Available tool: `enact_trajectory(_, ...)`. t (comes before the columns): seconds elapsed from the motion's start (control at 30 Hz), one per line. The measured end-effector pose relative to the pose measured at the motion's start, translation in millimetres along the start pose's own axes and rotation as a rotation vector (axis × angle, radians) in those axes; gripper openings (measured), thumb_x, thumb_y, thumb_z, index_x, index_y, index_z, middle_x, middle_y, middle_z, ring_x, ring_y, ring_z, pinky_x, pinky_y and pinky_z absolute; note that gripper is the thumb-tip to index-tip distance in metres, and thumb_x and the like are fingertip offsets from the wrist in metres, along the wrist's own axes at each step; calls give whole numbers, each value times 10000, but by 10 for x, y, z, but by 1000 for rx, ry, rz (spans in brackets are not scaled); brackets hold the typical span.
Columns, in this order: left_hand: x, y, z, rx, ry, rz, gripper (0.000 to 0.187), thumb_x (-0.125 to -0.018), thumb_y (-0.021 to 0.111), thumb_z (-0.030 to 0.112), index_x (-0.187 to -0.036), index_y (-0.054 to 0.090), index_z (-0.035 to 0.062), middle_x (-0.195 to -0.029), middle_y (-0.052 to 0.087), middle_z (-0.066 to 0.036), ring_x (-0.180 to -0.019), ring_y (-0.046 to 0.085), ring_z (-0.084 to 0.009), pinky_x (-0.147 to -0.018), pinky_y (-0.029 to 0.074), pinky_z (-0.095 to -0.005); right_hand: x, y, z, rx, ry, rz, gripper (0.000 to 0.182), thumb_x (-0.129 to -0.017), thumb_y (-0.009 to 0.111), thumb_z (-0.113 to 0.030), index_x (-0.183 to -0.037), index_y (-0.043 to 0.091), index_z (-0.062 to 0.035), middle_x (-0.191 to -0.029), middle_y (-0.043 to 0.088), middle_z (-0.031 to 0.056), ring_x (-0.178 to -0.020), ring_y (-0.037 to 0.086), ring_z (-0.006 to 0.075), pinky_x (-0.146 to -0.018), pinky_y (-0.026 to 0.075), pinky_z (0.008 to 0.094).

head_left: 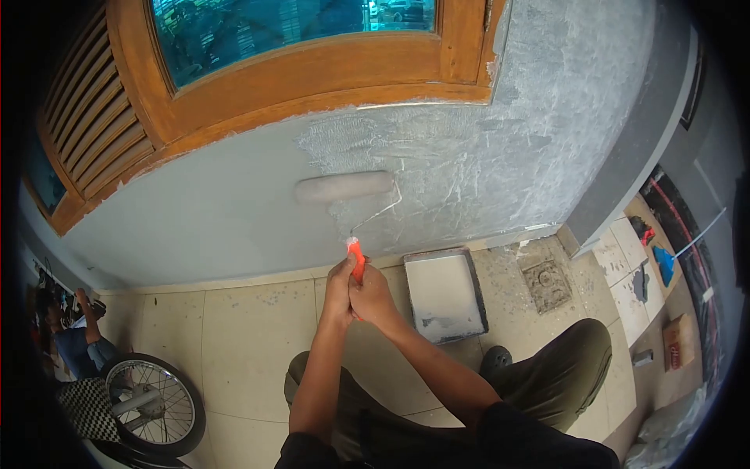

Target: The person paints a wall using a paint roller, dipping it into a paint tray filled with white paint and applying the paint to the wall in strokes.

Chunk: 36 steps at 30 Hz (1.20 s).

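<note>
Both of my hands grip the orange handle [356, 258] of a paint roller, one close against the other. My left hand [338, 289] wraps the handle on the left side, and my right hand [372, 295] closes round it on the right. From the handle a thin bent wire frame runs up to the roller sleeve [344, 187], which lies against the wall [211, 187] below the window and looks slightly blurred. Smooth grey paint covers the wall to the left; whitish patchy streaks show to the right. A paint tray [445, 293] holding pale paint rests on the floor, right of my hands.
A wooden window frame [312, 84] borders the wall above. On the right are a floor drain cover [547, 285], a blue scraper-like tool [664, 264] and a small box [678, 342]. At left, a motorcycle wheel [156, 404] stands near another person [74, 336].
</note>
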<state>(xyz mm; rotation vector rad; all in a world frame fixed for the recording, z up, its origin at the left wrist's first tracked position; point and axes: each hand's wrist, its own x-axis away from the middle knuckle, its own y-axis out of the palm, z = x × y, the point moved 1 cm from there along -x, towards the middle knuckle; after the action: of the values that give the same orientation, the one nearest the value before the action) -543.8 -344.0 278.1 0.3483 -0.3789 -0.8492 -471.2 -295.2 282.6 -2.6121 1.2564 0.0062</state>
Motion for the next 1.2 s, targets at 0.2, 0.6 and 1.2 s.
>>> enact_trajectory(0.2, 22, 396, 508, 45, 61, -38, 468, -1007, 570, 442, -1103, 638, -11, -936, 632, -58, -809, 606, -141, -707, 506, -294, -151, -241, -545, 51, -96, 6, 257, -885, 583, -110, -1038, 564, 96, -1005, 628, 340, -909, 635, 506, -771, 494, 539)
enact_trajectory(0.6, -139, -23, -410, 43, -174, -51, 491, -997, 542, 485, -1087, 656, 16, -858, 647, -63, -648, 615, -145, -435, 431, -284, -86, -120, 516, 131, 31, -38, 279, -917, 535, -171, -1034, 567, 80, -790, 661, 225, -763, 692, 370, -688, 526, 447)
enact_trajectory(1.2, 11, 501, 219, 15, 19, -58, 429, -1026, 530, 423, -1128, 619, 17, -881, 614, -41, -759, 585, -125, -663, 493, -282, -140, -359, -136, -34, -39, -23, 245, -904, 550, -119, -1049, 545, 78, -934, 628, 290, -864, 654, 426, -750, 510, 491)
